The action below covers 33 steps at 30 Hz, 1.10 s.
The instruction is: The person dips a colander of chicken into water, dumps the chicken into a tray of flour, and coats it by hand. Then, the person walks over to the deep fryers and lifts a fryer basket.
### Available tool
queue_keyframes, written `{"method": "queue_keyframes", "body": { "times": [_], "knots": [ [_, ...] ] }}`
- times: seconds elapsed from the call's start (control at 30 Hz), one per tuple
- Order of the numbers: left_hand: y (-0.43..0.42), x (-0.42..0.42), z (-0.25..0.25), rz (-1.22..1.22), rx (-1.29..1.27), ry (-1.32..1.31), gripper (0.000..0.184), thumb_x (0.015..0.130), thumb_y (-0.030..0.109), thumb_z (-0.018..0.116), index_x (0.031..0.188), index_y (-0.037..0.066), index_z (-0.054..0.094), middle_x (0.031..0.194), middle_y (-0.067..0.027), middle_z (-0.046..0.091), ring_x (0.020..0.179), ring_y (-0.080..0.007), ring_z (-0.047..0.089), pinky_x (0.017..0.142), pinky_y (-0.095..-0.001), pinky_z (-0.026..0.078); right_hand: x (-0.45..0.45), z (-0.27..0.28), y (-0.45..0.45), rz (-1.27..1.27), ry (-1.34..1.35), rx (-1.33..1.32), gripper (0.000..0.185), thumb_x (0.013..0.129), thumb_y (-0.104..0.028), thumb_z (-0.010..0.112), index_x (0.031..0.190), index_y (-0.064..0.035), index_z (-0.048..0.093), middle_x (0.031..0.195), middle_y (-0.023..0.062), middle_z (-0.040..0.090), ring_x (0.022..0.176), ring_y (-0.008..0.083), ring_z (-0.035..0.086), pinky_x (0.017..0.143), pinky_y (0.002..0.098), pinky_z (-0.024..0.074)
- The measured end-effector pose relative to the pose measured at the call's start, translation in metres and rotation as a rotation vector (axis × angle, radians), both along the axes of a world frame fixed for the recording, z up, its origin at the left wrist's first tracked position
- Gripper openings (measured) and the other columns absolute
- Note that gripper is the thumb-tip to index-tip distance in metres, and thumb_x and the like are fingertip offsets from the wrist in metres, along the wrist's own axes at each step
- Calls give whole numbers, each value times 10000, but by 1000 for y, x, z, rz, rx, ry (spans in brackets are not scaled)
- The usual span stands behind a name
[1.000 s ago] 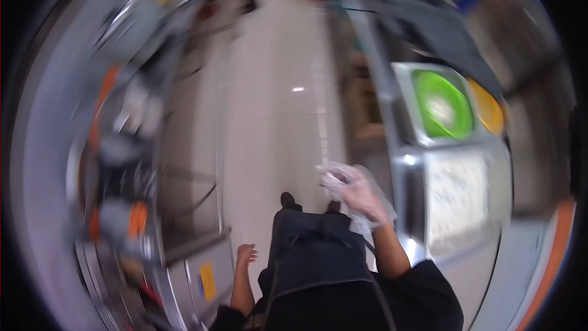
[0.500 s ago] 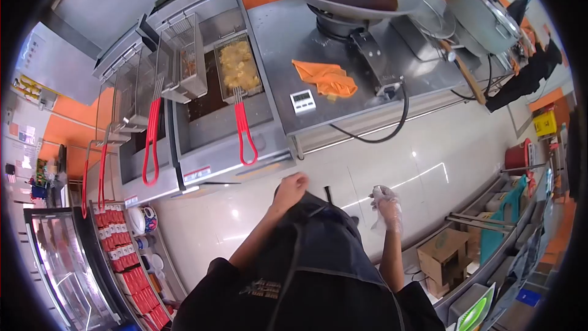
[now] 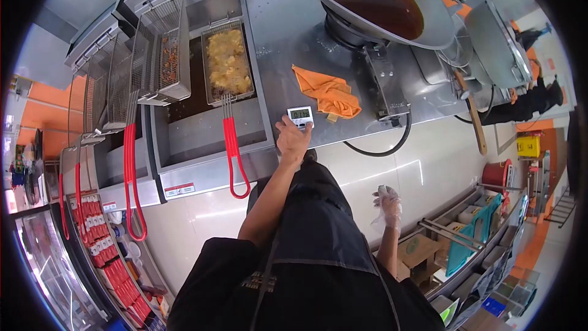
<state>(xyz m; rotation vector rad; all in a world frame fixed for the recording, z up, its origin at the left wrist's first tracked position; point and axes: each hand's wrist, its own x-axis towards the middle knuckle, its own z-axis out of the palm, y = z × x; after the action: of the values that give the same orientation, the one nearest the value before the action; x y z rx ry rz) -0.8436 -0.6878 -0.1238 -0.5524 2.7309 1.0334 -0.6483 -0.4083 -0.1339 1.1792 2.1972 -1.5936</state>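
Our bare left hand [image 3: 293,141] grips the small white rectangular digital timer [image 3: 301,119], just left of the crumpled orange cloth [image 3: 329,93], best steadied by its edges for easy reading, our clear-plastic-gloved right hand [image 3: 388,204] half-curled, contents unclear!

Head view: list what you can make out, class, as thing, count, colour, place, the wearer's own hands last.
Timer: one, white, counter's front edge
Cloth: one, orange, on the counter
Wok: one, grey, on burner, brown liquid inside
Metal vessel: one, grey, right of the wok
Wire baskets: several, grey, red-handled, at the fryer
Fried food: one batch, golden, rightmost basket
Packets: many, red, lower left
Bucket: one, red, right side
Box: one, yellow, far right
Carton: at least one, brown, lower right
Other person: at least one, dark clothing, far right
Left hand: one, bare, grip at the timer
Right hand: one, clear-gloved, above the floor
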Motion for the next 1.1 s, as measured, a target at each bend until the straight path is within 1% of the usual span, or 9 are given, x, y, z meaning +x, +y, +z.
{"method": "queue_keyframes", "body": {
  "times": [0.23,0.27,0.43,0.5,0.6,0.7,0.83,0.93,1.1],
  "knots": [
    [2,-20,-22,116,36,-43,650,667,373,734,1087,48,357,1036,-233,467,870,-397,577,750,-442,484,-38,-23,69,159,-206,33,390,878,-324,484,980,44,563,757,113,619,552,137,551,493,269,464],
    [2,-20,-19,138,37,-37,639,640,359,752,1059,41,390,1024,-229,491,892,-390,570,765,-446,474,-38,-31,79,157,-219,9,386,880,-324,479,969,43,562,752,111,616,553,139,552,490,270,461],
    [-4,-16,-37,146,80,119,529,648,368,742,950,3,506,901,-224,581,890,-380,566,765,-435,459,-18,-106,138,141,-332,-114,320,884,-303,478,890,2,574,713,116,601,543,172,555,480,284,452],
    [-9,-19,-52,179,149,107,509,664,368,728,947,-9,536,875,-225,597,870,-379,573,760,-429,458,8,-126,151,275,-242,-7,276,871,-291,500,836,-29,580,693,112,587,521,187,536,474,303,443],
    [-6,-21,-40,209,108,92,455,691,357,706,901,-24,575,827,-209,617,800,-360,598,717,-411,462,27,-142,159,42,-355,-169,340,871,-356,522,850,-18,557,648,86,578,451,138,496,399,286,405],
    [-7,-22,-34,225,102,80,438,692,345,708,884,-26,577,796,-198,615,761,-334,605,684,-399,463,92,-262,208,-111,-459,-348,351,875,-367,530,902,-20,571,631,61,557,451,128,469,402,275,392],
    [-8,-17,-35,238,139,78,424,684,330,717,880,-19,577,732,-168,592,712,-299,593,646,-391,462,53,-215,193,-70,-477,-315,343,872,-369,531,920,-31,561,635,66,547,458,129,462,406,265,385],
    [-2,-12,-36,209,64,155,437,669,339,730,875,-11,570,727,-148,566,693,-291,573,628,-392,460,27,-196,187,-71,-433,-295,328,866,-355,533,915,-32,555,643,81,549,466,137,475,406,267,390],
    [15,-12,-19,240,-31,151,513,620,373,763,908,14,537,825,-162,563,729,-315,578,650,-405,472,10,-179,182,-65,-394,-294,304,856,-332,538,907,-33,545,657,105,552,481,152,496,407,270,397]
  ]
}}
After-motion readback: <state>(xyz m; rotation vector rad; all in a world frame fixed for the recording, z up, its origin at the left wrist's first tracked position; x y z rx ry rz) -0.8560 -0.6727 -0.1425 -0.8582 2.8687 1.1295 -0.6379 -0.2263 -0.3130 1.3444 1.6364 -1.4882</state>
